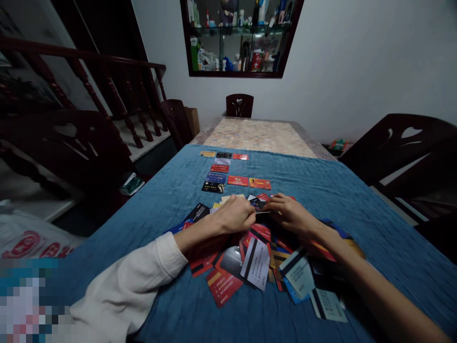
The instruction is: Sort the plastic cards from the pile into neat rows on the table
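Observation:
Over a spread pile of plastic cards, my left hand (236, 214) and my right hand (290, 213) face each other. Between them is a thin card (263, 212), seen nearly edge-on, pinched at its two ends by my fingers. The pile lies beneath and around both hands, which hide part of it. Nearer to me are a white card with a dark stripe (256, 263), a red card (224, 287) and a pale green card (328, 305). Beyond my hands, cards lie face up in short rows, among them a black card (213, 186) and an orange-red card (260, 183).
A blue cloth (143, 228) covers the near part of the long table (257, 133). Dark wooden chairs stand on the left, the right (403, 147) and at the far end (240, 105). A white plastic bag (32, 236) is at the left.

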Tool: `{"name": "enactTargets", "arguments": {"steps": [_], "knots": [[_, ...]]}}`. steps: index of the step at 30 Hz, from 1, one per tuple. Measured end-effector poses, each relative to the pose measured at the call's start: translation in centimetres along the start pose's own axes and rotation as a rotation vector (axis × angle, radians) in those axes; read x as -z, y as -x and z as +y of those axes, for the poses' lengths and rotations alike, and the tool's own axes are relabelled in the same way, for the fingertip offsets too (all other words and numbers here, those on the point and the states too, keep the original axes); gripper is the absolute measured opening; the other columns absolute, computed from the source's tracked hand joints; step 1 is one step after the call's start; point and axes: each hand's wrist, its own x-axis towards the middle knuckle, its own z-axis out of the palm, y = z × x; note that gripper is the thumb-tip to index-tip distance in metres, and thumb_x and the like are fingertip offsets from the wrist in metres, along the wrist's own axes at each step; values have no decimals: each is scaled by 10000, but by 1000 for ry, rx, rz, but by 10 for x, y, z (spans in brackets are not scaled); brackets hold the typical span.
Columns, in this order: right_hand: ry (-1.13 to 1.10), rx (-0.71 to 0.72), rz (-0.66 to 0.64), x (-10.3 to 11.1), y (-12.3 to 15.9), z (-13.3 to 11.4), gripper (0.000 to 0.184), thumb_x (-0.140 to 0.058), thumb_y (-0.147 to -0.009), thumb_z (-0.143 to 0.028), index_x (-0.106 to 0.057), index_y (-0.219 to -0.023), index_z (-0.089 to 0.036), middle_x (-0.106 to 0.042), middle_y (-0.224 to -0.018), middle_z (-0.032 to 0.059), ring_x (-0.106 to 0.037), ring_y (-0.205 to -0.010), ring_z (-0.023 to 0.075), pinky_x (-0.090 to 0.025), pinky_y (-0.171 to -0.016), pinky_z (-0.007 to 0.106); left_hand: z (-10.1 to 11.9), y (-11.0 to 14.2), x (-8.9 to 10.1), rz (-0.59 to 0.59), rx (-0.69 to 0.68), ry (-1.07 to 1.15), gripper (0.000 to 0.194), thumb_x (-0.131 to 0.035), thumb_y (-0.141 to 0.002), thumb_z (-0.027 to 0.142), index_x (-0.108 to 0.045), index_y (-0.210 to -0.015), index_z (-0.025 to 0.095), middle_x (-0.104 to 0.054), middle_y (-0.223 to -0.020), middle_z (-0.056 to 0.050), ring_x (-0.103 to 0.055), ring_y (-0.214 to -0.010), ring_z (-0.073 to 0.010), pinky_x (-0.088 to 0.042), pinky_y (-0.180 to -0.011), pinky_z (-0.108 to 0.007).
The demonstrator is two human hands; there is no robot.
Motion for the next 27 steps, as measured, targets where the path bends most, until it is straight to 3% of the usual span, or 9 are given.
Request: {"name": "enactTargets", "arguments": {"steps": [7,14,23,27], "knots": [[29,-79,24,-4,0,1,272,-480,-939,-204,-724,-1056,-234,-728,-956,95,-613,-935,256,-488,-877,426,-15,-5,-8,49,-1,68,272,-475,-862,98,-742,-899,140,-720,-882,-98,-656,-798,-196,-479,-727,-271],[16,-119,58,-1,0,-5,232,-517,-928,-170,-707,-1056,-197,-709,-936,100,-614,-880,231,-498,-775,350,-25,-6,-14,101,1,171,276,-469,-835,58,-729,-892,133,-722,-884,-98,-668,-828,-206,-486,-732,-261],[59,-221,94,-1,-1,-15,394,-560,-866,-104,-622,-1234,-232,-696,-1051,90,-661,-943,234,-527,-808,352,-34,-7,-23,179,-21,256,323,-474,-829,43,-734,-984,155,-748,-917,-78,-685,-855,-198,-484,-757,-246],[88,-191,136,-5,-1,-15,432,-556,-869,-110,-593,-1276,-247,-714,-1070,81,-669,-974,237,-531,-819,352,-35,-7,-25,200,-13,253,335,-471,-830,38,-727,-1010,157,-750,-929,-82,-686,-868,-200,-493,-773,-253]]}}
